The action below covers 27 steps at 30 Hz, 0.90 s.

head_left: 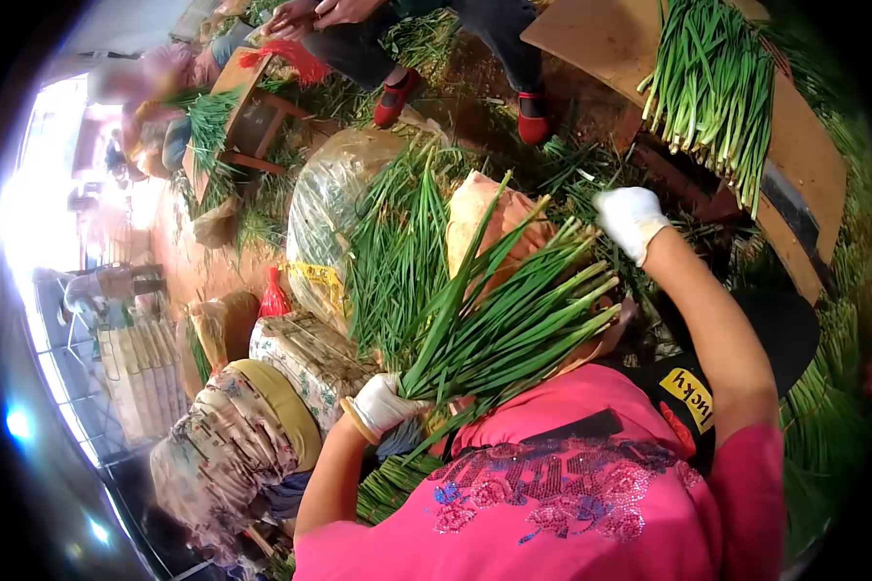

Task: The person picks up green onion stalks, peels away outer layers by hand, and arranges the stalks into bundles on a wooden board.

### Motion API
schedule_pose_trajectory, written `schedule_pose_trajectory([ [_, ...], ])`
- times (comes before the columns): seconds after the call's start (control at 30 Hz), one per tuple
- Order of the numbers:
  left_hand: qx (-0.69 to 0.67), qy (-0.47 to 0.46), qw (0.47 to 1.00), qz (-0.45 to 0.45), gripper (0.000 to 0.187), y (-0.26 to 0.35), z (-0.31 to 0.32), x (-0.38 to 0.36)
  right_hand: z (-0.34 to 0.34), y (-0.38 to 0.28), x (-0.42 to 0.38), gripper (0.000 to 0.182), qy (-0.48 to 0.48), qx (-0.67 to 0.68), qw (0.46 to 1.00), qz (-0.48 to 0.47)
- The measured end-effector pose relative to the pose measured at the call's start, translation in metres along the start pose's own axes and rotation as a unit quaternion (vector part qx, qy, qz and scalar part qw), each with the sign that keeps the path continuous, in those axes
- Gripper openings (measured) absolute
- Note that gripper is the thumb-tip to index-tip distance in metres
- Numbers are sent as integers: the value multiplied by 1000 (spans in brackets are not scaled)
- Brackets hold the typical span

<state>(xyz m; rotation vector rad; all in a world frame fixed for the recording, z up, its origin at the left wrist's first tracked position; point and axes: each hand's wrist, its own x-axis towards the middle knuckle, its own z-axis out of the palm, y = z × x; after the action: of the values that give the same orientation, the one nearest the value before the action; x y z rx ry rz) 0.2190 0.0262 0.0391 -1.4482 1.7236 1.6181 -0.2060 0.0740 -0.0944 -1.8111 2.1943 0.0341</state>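
A bunch of garlic chives (pixel 513 310) lies across in front of my chest, its pale cut ends fanned toward the upper right. My left hand (pixel 383 405), in a white glove, is closed round the leafy end. Higher up on the right is my right hand (pixel 632 221), also white-gloved, apart from the stem ends. Its fingers look curled and slightly blurred; anything inside them is hidden. Just beyond the bunch, a loose heap of chives (pixel 397 252) rests beside an orange-pink bag (pixel 484 223).
More chives (pixel 712 87) lie on a wooden bench (pixel 591 34) at upper right. A clear plastic sack (pixel 329 194) stands ahead. A co-worker in red shoes (pixel 397 99) sits opposite; a person in patterned clothing (pixel 228 445) is at left. Loose leaves litter the floor.
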Motion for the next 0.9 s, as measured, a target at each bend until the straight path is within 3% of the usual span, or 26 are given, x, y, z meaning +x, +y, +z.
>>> schedule_pose_trajectory([
  [0.03,-11,1,1000,11,26,-4,0,3,14,25,3,17,-128,-111,985,10],
  [0.07,-23,1,1000,20,26,-7,-1,6,9,32,-2,20,-128,-113,984,47],
  [0.13,-13,-4,999,30,27,-8,0,8,-64,-12,-2,21,63,22,998,4],
  [0.2,33,0,999,36,28,-1,-4,7,-80,-50,11,27,199,57,972,-114],
  [0.27,101,9,995,21,30,11,-5,1,-103,-95,25,31,176,136,950,-217],
  [0.3,112,17,993,32,30,19,-3,-3,-83,-118,37,31,254,140,920,-263],
  [0.33,121,26,991,44,31,24,-2,-4,-75,-126,40,31,237,134,917,-293],
  [0.43,-17,18,998,59,36,-3,0,-6,-69,-132,12,38,153,132,931,-304],
  [0.47,-69,16,995,69,40,-21,2,-5,-51,-118,-1,36,171,116,910,-358],
  [0.5,-182,-3,982,50,46,-38,4,-4,-52,-103,-18,31,119,189,917,-331],
  [0.53,-124,-14,992,0,57,-24,3,-6,-43,-87,-32,27,120,212,897,-369],
  [0.57,-202,-35,979,-5,61,-20,5,-4,-41,-82,-51,27,86,346,905,-231],
  [0.6,-278,-55,959,-7,65,-19,8,-4,-38,-78,-58,31,106,359,903,-209],
  [0.63,-268,-49,962,16,75,-27,10,5,-35,-78,-63,34,147,334,906,-213],
  [0.67,-229,-76,970,43,81,-26,4,5,-33,-78,-66,37,190,307,907,-215],
  [0.73,85,-10,989,120,88,-12,-20,-6,-31,-80,-62,38,198,258,913,-246],
  [0.77,195,31,976,89,88,3,-38,-17,-29,-79,-62,37,192,262,912,-251],
  [0.83,428,145,891,46,87,23,-81,-45,-26,-79,-62,37,171,255,916,-260],
  [0.9,510,262,813,96,83,38,-110,-59,-22,-80,-61,37,134,233,927,-260],
])
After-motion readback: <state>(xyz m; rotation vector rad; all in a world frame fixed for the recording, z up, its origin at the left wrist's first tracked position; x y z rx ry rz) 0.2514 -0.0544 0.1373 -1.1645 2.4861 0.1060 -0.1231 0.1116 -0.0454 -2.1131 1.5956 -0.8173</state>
